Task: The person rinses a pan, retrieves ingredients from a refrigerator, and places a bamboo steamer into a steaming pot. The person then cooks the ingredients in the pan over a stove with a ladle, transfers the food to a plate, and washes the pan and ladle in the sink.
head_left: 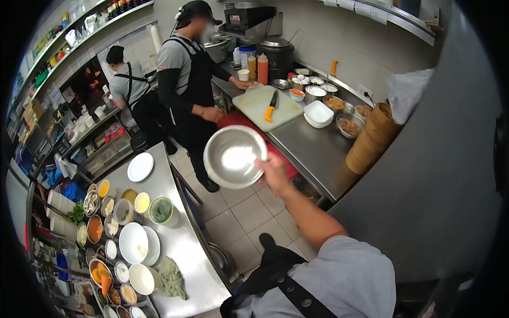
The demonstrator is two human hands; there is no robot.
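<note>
head view, bowl: we see a shallow round silver metal bowl (pixel 236 157), its smooth inside shining with a pale glare; it is held in the air over the aisle between two work surfaces.
right hand: our bare right hand (pixel 274 174), slightly blurred, pinches the bowl's rim, thumb at the inner edge; the other fingers are mostly hidden, so we cannot tell how they lie.
left hand: out of our sight; we cannot tell its state.
board: a flat off-white cutting board (pixel 248 109) bears an orange-handled knife (pixel 271 111) with a dark blade.
far counter: on brushed grey steel (pixel 315 164) we find stacked white squarish bowls (pixel 318 113) and a leaning stack of woven tan round steamers (pixel 369 140).
near table: on smooth steel (pixel 192 259) lies a crumpled soft green cloth (pixel 171 278), beside white round bowls.
floor: pale square tiles (pixel 227 212), partly covered by our view of the bowl.
hard to make out: the crowded tubs at lower left run into the black lens edge; a co-worker's hand (pixel 212 114) is partly blurred.
</note>
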